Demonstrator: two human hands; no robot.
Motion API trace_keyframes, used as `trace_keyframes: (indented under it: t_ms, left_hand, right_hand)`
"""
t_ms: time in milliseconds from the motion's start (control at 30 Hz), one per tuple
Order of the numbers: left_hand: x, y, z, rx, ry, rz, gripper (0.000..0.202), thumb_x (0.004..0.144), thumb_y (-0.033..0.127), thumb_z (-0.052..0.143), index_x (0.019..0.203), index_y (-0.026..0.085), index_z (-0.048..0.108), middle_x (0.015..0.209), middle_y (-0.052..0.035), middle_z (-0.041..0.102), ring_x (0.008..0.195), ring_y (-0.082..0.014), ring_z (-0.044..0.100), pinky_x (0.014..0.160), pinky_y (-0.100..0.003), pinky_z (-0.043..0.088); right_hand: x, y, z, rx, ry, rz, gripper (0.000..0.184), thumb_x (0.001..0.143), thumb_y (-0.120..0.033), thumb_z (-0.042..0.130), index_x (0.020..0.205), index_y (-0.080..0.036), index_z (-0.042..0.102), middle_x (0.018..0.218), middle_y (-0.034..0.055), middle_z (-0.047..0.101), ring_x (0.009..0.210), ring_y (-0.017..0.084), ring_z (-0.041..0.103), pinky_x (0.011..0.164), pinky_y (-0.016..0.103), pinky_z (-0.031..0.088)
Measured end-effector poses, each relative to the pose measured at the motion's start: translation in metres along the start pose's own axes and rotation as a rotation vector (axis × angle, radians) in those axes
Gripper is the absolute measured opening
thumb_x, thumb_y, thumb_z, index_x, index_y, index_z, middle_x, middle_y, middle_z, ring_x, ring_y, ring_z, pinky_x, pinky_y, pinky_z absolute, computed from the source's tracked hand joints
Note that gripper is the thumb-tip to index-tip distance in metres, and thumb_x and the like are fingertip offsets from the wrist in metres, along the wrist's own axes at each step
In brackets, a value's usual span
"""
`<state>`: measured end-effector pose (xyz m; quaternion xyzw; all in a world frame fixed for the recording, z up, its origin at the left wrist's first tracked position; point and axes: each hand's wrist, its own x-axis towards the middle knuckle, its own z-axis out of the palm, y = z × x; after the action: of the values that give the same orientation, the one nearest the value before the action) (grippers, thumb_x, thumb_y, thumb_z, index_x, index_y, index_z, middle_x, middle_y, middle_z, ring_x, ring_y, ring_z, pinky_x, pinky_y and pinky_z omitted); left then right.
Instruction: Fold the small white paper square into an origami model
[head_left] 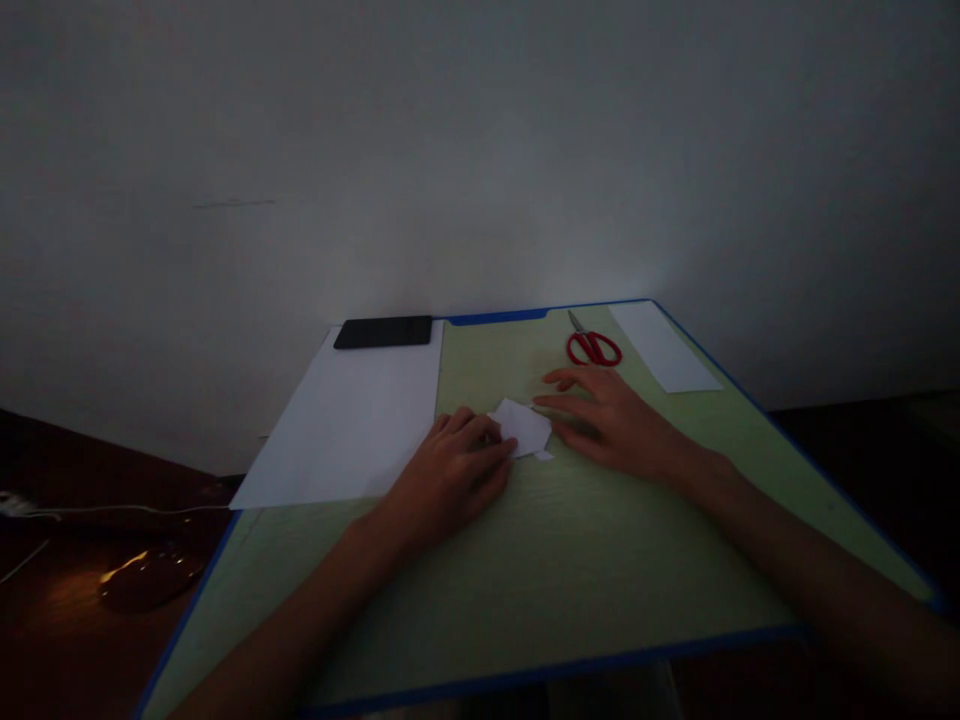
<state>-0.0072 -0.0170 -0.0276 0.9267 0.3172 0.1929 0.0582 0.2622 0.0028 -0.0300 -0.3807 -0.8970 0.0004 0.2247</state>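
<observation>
A small folded piece of white paper (525,428) lies near the middle of the green table, with a little white flap showing at its lower right. My left hand (463,462) grips its left side, the thumb on top and the fingers curled at the edge. At the paper's right edge is my right hand (600,415), its fingers apart and nothing held in them. Beyond that hand, a pair of scissors with red handles (594,348) rests with the blades pointing away.
A large white sheet (352,420) covers the table's left part, with a dark phone-like slab (383,332) on its far end. A white paper strip (666,347) lies at the far right. The blue-edged table (570,570) stands against a pale wall (480,150).
</observation>
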Motion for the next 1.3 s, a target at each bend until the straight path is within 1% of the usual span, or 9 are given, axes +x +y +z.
trace_keyframes:
  t_ms: [100, 200, 300, 400, 500, 667, 800, 967, 1300]
  left_hand:
    - [0.002, 0.006, 0.003, 0.025, 0.010, 0.009, 0.028, 0.099, 0.023, 0.051, 0.119, 0.016, 0.069, 0.108, -0.0120, 0.066, 0.103, -0.0251, 0.057, 0.090, -0.046, 0.050]
    - [0.004, 0.011, 0.004, 0.049, 0.039, 0.010, 0.027, 0.098, 0.022, 0.051, 0.118, 0.016, 0.068, 0.117, -0.0135, 0.064, 0.109, -0.0264, 0.057, 0.093, -0.047, 0.051]
    - [0.004, 0.011, 0.005, 0.042, 0.039, 0.024, 0.026, 0.097, 0.022, 0.053, 0.118, 0.017, 0.067, 0.118, -0.0127, 0.064, 0.111, -0.0261, 0.059, 0.094, -0.047, 0.052]
    - [0.003, 0.009, 0.005, 0.033, 0.052, 0.039, 0.026, 0.097, 0.022, 0.054, 0.119, 0.018, 0.067, 0.118, -0.0120, 0.066, 0.119, -0.0274, 0.058, 0.098, -0.050, 0.051]
    - [0.002, 0.009, 0.007, 0.029, 0.070, 0.049, 0.026, 0.097, 0.022, 0.054, 0.119, 0.017, 0.067, 0.121, -0.0134, 0.065, 0.127, -0.0288, 0.055, 0.103, -0.050, 0.049]
    - [-0.002, 0.011, 0.007, 0.044, 0.053, 0.030, 0.032, 0.097, 0.025, 0.054, 0.127, 0.018, 0.062, 0.126, -0.0141, 0.064, 0.119, -0.0279, 0.061, 0.098, -0.048, 0.052]
    - [-0.005, 0.016, 0.005, 0.042, 0.037, 0.050, 0.039, 0.097, 0.025, 0.055, 0.135, 0.018, 0.057, 0.126, -0.0119, 0.066, 0.128, -0.0288, 0.055, 0.104, -0.050, 0.047]
    - [-0.007, 0.028, 0.006, 0.113, -0.038, -0.009, 0.039, 0.097, 0.039, 0.056, 0.131, 0.019, 0.060, 0.126, -0.0131, 0.066, 0.117, -0.0325, 0.058, 0.097, -0.055, 0.045]
    - [-0.012, 0.041, 0.012, 0.157, -0.058, -0.072, 0.048, 0.098, 0.045, 0.052, 0.136, 0.015, 0.054, 0.136, -0.0152, 0.061, 0.125, -0.0353, 0.053, 0.099, -0.056, 0.041]
  right_hand:
    - [0.002, 0.002, 0.006, 0.033, 0.032, 0.187, 0.014, 0.095, -0.025, 0.060, 0.103, -0.020, 0.071, 0.100, 0.0091, 0.069, 0.098, 0.025, 0.063, 0.089, 0.045, 0.047]
    - [0.005, -0.003, 0.012, 0.124, 0.009, 0.326, 0.020, 0.095, -0.034, 0.060, 0.082, -0.020, 0.066, 0.081, 0.0043, 0.066, 0.081, 0.020, 0.062, 0.076, 0.037, 0.046]
    - [0.006, -0.009, 0.017, 0.187, 0.032, 0.380, 0.026, 0.082, -0.043, 0.075, 0.087, -0.020, 0.062, 0.089, 0.0045, 0.065, 0.082, 0.021, 0.060, 0.073, 0.034, 0.046]
    - [0.006, -0.012, 0.019, 0.234, 0.030, 0.420, 0.033, 0.076, -0.042, 0.081, 0.092, -0.021, 0.061, 0.093, 0.0040, 0.066, 0.087, 0.022, 0.060, 0.077, 0.036, 0.047]
    - [0.005, -0.013, 0.021, 0.345, 0.036, 0.432, 0.032, 0.078, -0.037, 0.080, 0.097, -0.021, 0.060, 0.092, 0.0031, 0.069, 0.089, 0.022, 0.063, 0.082, 0.038, 0.048]
    - [0.007, -0.014, 0.028, 0.481, 0.071, 0.440, 0.028, 0.082, -0.026, 0.076, 0.106, -0.020, 0.063, 0.091, 0.0031, 0.071, 0.088, 0.020, 0.067, 0.084, 0.039, 0.049]
    - [0.008, -0.013, 0.033, 0.517, 0.091, 0.450, 0.029, 0.081, -0.020, 0.074, 0.110, -0.021, 0.067, 0.091, 0.0036, 0.072, 0.088, 0.019, 0.067, 0.083, 0.038, 0.051]
    - [0.010, -0.011, 0.034, 0.518, 0.097, 0.453, 0.031, 0.082, -0.018, 0.072, 0.113, -0.022, 0.070, 0.094, 0.0048, 0.074, 0.088, 0.020, 0.069, 0.083, 0.038, 0.053]
    - [0.013, -0.012, 0.028, 0.508, 0.077, 0.411, 0.025, 0.084, -0.018, 0.072, 0.108, -0.022, 0.073, 0.097, 0.0052, 0.075, 0.092, 0.020, 0.068, 0.086, 0.039, 0.053]
